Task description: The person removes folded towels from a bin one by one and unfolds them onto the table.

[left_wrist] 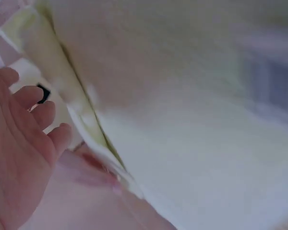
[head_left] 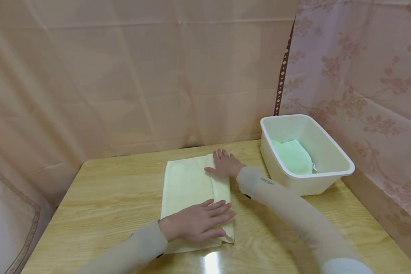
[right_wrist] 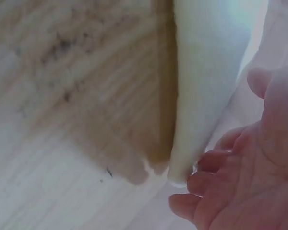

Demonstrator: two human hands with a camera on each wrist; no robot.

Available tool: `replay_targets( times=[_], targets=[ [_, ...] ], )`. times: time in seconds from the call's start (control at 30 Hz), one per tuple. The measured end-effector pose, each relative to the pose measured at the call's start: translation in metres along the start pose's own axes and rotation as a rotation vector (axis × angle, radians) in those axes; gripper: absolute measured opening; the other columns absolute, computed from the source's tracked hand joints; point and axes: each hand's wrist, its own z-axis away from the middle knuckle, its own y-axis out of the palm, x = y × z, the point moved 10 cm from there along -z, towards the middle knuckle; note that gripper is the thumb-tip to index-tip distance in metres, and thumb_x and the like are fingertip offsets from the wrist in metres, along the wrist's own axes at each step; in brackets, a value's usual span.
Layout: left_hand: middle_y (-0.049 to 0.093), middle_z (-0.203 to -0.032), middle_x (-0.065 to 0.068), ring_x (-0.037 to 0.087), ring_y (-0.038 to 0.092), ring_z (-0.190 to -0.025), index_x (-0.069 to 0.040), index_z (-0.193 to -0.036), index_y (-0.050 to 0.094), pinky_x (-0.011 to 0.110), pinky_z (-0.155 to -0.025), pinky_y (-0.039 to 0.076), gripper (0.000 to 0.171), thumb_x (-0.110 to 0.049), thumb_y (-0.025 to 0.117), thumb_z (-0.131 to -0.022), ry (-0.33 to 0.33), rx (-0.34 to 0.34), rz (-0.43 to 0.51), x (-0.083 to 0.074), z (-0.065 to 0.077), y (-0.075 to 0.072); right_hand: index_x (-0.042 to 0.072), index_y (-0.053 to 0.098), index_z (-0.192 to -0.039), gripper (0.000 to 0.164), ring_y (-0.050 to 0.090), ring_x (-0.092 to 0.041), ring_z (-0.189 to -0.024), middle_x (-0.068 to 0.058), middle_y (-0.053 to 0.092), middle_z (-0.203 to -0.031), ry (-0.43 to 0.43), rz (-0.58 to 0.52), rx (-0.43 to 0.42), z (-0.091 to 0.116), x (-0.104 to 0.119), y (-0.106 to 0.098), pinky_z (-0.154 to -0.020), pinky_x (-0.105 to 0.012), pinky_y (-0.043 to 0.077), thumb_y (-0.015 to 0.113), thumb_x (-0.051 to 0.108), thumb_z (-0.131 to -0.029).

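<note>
A pale yellow cloth (head_left: 186,182) lies flat on the wooden table, a strip (head_left: 221,188) folded over along its right side. My left hand (head_left: 198,222) rests palm down on its near part, fingers spread and reaching across the folded strip. At the far right corner, my right hand (head_left: 224,164) presses on the strip with straight fingers. In the left wrist view the cloth (left_wrist: 192,148) fills most of the picture beside the left palm (left_wrist: 19,148). The right wrist view has the cloth's edge (right_wrist: 204,72) next to the right fingers (right_wrist: 209,182).
To the right stands a white plastic tub (head_left: 294,184) with a light green cloth (head_left: 292,156) inside. A beige curtain (head_left: 157,76) hangs behind the table (head_left: 116,190), and a flowered curtain (head_left: 370,76) hangs on the right.
</note>
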Motion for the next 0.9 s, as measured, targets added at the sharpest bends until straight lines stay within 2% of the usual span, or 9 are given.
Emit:
replay_targets(
  times=[0.1, 0.23, 0.33, 0.4, 0.5, 0.67, 0.9],
  targets=[
    [0.022, -0.166, 0.010, 0.024, 0.020, -0.153, -0.011, -0.162, 0.022, 0.043, -0.121, 0.020, 0.066, -0.050, 0.016, -0.110, -0.093, 0.004, 0.020, 0.017, 0.015, 0.000, -0.005, 0.010, -0.160, 0.097, 0.009, -0.040, -0.153, -0.026, 0.009, -0.166, 0.022, 0.004, -0.010, 0.003, 0.001, 0.003, -0.121, -0.055, 0.014, 0.035, 0.068, -0.101],
    [0.017, -0.167, 0.012, 0.028, 0.015, -0.154, -0.008, -0.162, 0.020, 0.050, -0.122, 0.017, 0.072, -0.055, 0.019, -0.109, -0.282, 0.029, 0.100, 0.047, 0.040, 0.011, -0.005, 0.011, -0.160, 0.102, 0.008, -0.039, -0.153, -0.026, 0.008, -0.166, 0.067, -0.009, -0.023, 0.005, -0.005, 0.007, -0.122, -0.054, 0.013, 0.038, 0.072, -0.098],
    [0.011, -0.168, 0.014, 0.031, 0.009, -0.154, -0.008, -0.163, 0.017, 0.056, -0.121, 0.012, 0.079, -0.063, 0.022, -0.106, -0.422, 0.044, 0.143, 0.067, 0.058, 0.020, -0.003, 0.011, -0.160, 0.097, 0.007, -0.039, -0.154, -0.026, 0.005, -0.166, 0.082, -0.004, -0.030, 0.005, -0.008, 0.011, -0.122, -0.054, 0.013, 0.035, 0.069, -0.101],
    [0.008, -0.168, 0.015, 0.032, 0.006, -0.155, -0.008, -0.163, 0.015, 0.058, -0.121, 0.010, 0.085, -0.068, 0.025, -0.103, -0.483, 0.052, 0.156, 0.077, 0.067, 0.026, -0.003, 0.010, -0.161, 0.090, 0.006, -0.039, -0.154, -0.026, 0.004, -0.166, 0.085, 0.012, -0.022, 0.004, -0.009, 0.013, -0.122, -0.054, 0.012, 0.031, 0.064, -0.104],
    [0.006, -0.168, 0.016, 0.032, 0.004, -0.155, -0.008, -0.163, 0.015, 0.057, -0.121, 0.008, 0.090, -0.072, 0.029, -0.100, -0.517, 0.058, 0.170, 0.085, 0.076, 0.030, 0.000, 0.007, -0.162, 0.079, 0.003, -0.038, -0.154, -0.023, 0.000, -0.167, 0.093, 0.026, 0.005, 0.004, -0.011, 0.018, -0.122, -0.054, 0.010, 0.026, 0.055, -0.108],
    [0.005, -0.169, 0.016, 0.031, 0.003, -0.155, -0.008, -0.163, 0.015, 0.057, -0.121, 0.008, 0.092, -0.073, 0.032, -0.099, -0.511, 0.061, 0.174, 0.086, 0.082, 0.031, 0.005, 0.006, -0.163, 0.068, 0.002, -0.037, -0.154, -0.018, 0.000, -0.168, 0.084, 0.049, 0.028, 0.003, -0.011, 0.020, -0.122, -0.055, 0.009, 0.021, 0.046, -0.111],
    [0.007, -0.168, 0.017, 0.034, 0.005, -0.154, -0.007, -0.163, 0.017, 0.059, -0.120, 0.010, 0.091, -0.070, 0.035, -0.100, -0.510, 0.053, 0.170, 0.086, 0.085, 0.028, 0.016, 0.011, -0.165, 0.058, 0.006, -0.040, -0.153, -0.014, 0.007, -0.169, 0.047, 0.136, 0.008, -0.001, -0.015, 0.017, -0.120, -0.059, 0.013, 0.018, 0.037, -0.111]
  ],
)
